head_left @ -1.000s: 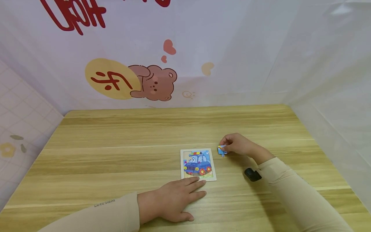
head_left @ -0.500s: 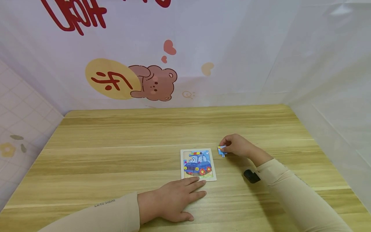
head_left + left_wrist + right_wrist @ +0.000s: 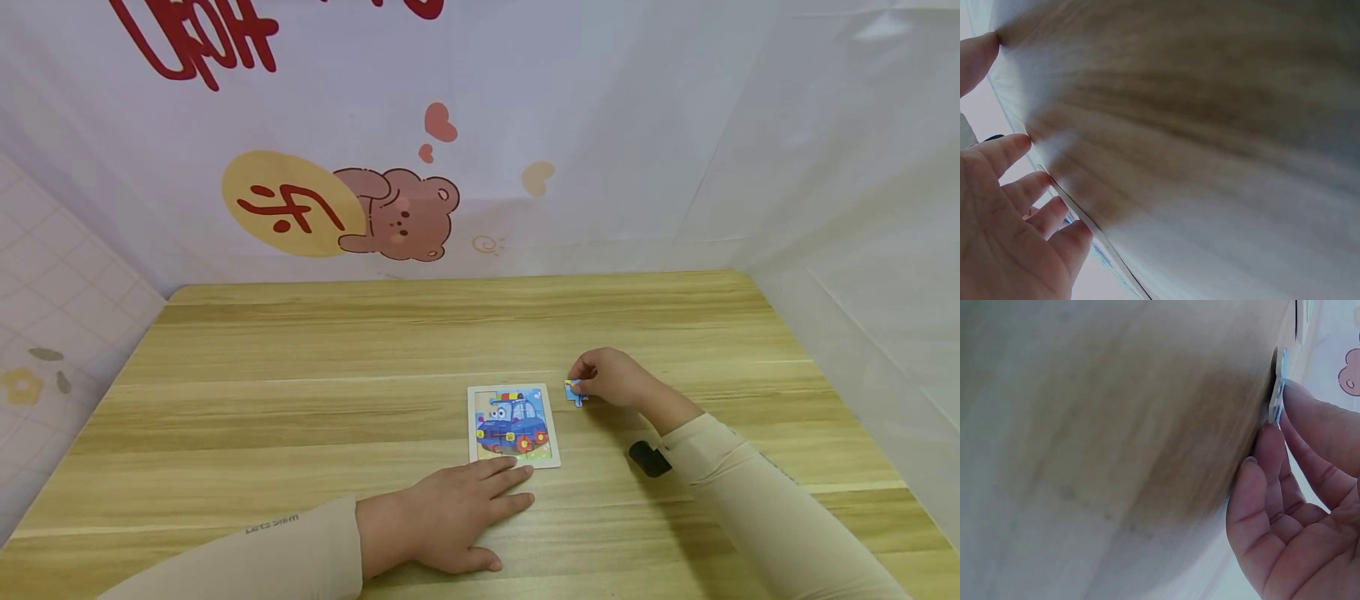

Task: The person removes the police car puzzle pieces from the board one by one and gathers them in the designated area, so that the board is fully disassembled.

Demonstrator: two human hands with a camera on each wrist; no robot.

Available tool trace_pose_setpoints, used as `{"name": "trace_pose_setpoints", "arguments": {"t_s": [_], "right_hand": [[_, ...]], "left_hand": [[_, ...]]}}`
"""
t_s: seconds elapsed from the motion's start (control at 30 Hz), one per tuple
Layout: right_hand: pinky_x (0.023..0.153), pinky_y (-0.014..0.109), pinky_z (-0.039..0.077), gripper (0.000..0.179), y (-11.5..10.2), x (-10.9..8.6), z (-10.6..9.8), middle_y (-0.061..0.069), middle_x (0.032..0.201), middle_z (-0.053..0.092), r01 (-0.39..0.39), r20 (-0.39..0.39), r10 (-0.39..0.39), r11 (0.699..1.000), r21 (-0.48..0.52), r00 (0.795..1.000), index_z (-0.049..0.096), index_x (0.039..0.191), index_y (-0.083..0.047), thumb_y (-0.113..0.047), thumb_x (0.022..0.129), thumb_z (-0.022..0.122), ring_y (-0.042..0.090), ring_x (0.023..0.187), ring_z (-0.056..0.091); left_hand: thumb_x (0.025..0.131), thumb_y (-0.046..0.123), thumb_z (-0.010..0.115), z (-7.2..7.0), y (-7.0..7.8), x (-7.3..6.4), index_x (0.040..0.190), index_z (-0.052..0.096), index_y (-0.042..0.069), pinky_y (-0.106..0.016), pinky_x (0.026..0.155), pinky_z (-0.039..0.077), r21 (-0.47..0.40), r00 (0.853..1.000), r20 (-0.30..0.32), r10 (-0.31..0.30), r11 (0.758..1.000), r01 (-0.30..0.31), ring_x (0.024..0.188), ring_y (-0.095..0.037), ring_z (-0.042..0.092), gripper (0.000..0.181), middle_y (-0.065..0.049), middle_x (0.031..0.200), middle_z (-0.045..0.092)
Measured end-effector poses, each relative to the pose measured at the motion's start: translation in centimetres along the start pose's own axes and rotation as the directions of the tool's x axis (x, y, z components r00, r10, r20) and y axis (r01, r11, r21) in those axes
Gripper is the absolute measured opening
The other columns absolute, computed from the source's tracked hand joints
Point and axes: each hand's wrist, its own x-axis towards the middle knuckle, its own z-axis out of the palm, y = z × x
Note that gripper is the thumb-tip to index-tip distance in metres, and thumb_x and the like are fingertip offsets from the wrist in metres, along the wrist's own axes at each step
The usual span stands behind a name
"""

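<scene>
A square jigsaw puzzle (image 3: 513, 421) with a blue cartoon car and a pale frame lies on the table. Its upper left corner shows a bare tan patch. My left hand (image 3: 457, 518) lies flat with spread fingers, and the fingertips touch the frame's lower edge. Just right of the puzzle, my right hand (image 3: 613, 379) pinches a small blue puzzle piece (image 3: 575, 393) with a bit of yellow between thumb and fingers. In the right wrist view the puzzle piece (image 3: 1279, 394) is seen edge-on, close to the tabletop. The fingers hide part of it.
The wood-grain table (image 3: 300, 375) is backed by a white curtain (image 3: 615, 125) printed with a bear and hearts. A black object (image 3: 649, 459) sits by the right sleeve; whether it is attached there I cannot tell.
The right hand and forearm have shifted very slightly, with the puzzle piece still pinched and barely tilted. My left hand and the puzzle stay where they were.
</scene>
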Motion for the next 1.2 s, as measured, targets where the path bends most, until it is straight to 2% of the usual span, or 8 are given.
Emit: {"name": "trace_pose_setpoints", "arguments": {"t_s": [0.27,0.5,0.73,1.03,1.2], "right_hand": [[0.064,0.026,0.047,0.008,0.2,-0.3,-0.1,0.005,0.08,0.065,0.066,-0.008,-0.066,0.998,0.004,0.998,0.066,0.089,0.0,-0.008,0.088,0.068,0.014,0.07,0.055],[0.066,0.027,0.047,0.005,0.0,-0.1,0.1,0.004,0.082,0.066,0.019,-0.007,-0.019,1.0,-0.019,1.0,0.067,0.091,0.001,-0.004,0.089,0.066,0.013,0.072,0.055],[0.07,0.029,0.047,0.007,0.0,-0.1,0.1,0.004,0.084,0.066,0.012,-0.006,-0.012,1.0,-0.024,1.0,0.068,0.093,0.0,-0.005,0.09,0.066,0.014,0.075,0.056],[0.076,0.036,0.049,0.015,-0.6,-0.1,0.6,0.008,0.091,0.063,0.035,-0.126,-0.038,0.999,-0.025,0.991,0.069,0.102,-0.001,-0.009,0.09,0.065,0.021,0.084,0.054],[0.083,0.041,0.05,0.015,-1.4,-0.1,1.2,0.011,0.101,0.063,0.071,-0.149,-0.072,0.997,-0.018,0.986,0.069,0.104,-0.002,-0.006,0.09,0.063,0.024,0.092,0.058]], "left_hand": [[0.093,0.059,0.049,-0.1,0.0,0.0,0.149,0.039,0.019,-0.029,0.112,0.029,0.003,1.0,0.007,0.005,1.0,-0.005,0.143,-0.023,0.028,0.069,-0.005,0.156,0.031],[0.093,0.059,0.048,-0.1,0.0,0.0,0.149,0.038,0.019,-0.029,0.113,0.029,0.0,1.0,0.008,0.007,1.0,-0.007,0.143,-0.023,0.028,0.069,-0.005,0.156,0.031],[0.093,0.058,0.05,-0.1,0.1,0.0,0.148,0.04,0.018,-0.028,0.112,0.03,0.012,1.0,-0.011,0.012,1.0,-0.012,0.142,-0.023,0.03,0.069,-0.005,0.155,0.033],[0.093,0.058,0.048,0.0,0.0,0.0,0.149,0.038,0.019,-0.029,0.113,0.029,-0.012,1.0,0.009,0.006,1.0,-0.006,0.143,-0.022,0.027,0.069,-0.005,0.156,0.03],[0.093,0.058,0.049,0.0,0.0,0.0,0.149,0.038,0.019,-0.029,0.113,0.029,-0.02,1.0,0.008,0.004,1.0,-0.003,0.144,-0.022,0.027,0.069,-0.005,0.156,0.03]]}}
